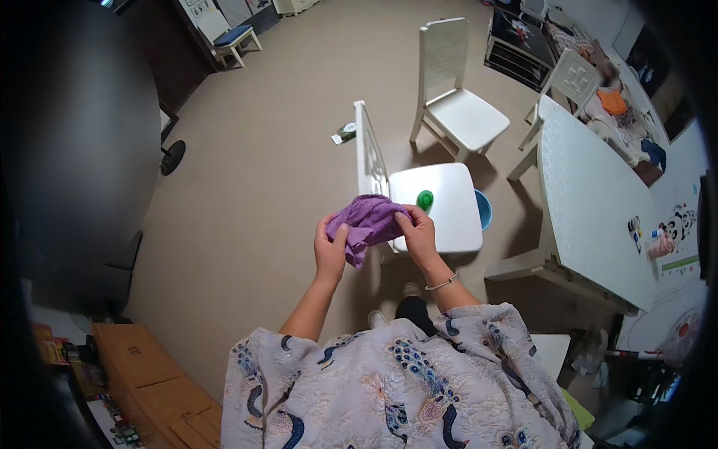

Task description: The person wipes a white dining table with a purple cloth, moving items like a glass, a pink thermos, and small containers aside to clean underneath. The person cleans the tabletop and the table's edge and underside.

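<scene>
A purple cloth [369, 222] is stretched between my two hands, bunched in the middle with a corner hanging down. My left hand [330, 247] grips its left side, thumb on top. At its right side my right hand [418, 233] pinches the cloth between thumb and fingers; a bracelet circles that wrist. Just beyond my right hand, a green bottle [425, 200] stands on the seat of a white chair [449, 224]. The cloth is held in front of this chair's backrest [366, 146] and hides its lower part.
A blue basin [484, 209] shows partly behind the seat's right edge. Farther off stands another white chair [464, 116]. To the right is a white table [591, 202] with small items on it. A green-and-white packet [345, 133] lies on the floor. A wooden cabinet [153, 374] is at lower left.
</scene>
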Available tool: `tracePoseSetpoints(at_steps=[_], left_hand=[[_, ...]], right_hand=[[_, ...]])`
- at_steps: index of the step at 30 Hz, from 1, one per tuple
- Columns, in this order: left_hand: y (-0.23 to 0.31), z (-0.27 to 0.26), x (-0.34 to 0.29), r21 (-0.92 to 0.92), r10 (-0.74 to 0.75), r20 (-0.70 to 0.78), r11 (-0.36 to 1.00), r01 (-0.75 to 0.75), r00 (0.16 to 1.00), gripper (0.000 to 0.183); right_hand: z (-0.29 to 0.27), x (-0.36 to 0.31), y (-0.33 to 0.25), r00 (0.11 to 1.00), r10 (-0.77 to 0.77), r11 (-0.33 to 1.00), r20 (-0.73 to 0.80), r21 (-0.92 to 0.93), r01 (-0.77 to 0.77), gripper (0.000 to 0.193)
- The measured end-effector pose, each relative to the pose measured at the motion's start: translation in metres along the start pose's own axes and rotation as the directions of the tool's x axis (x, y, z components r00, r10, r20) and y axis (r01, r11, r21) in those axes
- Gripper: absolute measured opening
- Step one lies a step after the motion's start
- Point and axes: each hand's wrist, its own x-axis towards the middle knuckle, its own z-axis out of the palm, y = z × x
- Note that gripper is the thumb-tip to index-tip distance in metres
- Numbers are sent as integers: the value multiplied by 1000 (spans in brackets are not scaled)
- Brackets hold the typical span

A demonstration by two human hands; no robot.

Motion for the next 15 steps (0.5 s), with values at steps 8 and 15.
tracePoseSetpoints(at_steps=[8,15], left_hand=[[-34,3,69,368,195,165,897,-244,967,41],[-43,17,176,279,31,287,953,-114,957,28]], right_hand=[[33,59,15,996,-77,930,33,-359,84,35],[50,136,6,997,-1,924,-84,-381,-31,22]])
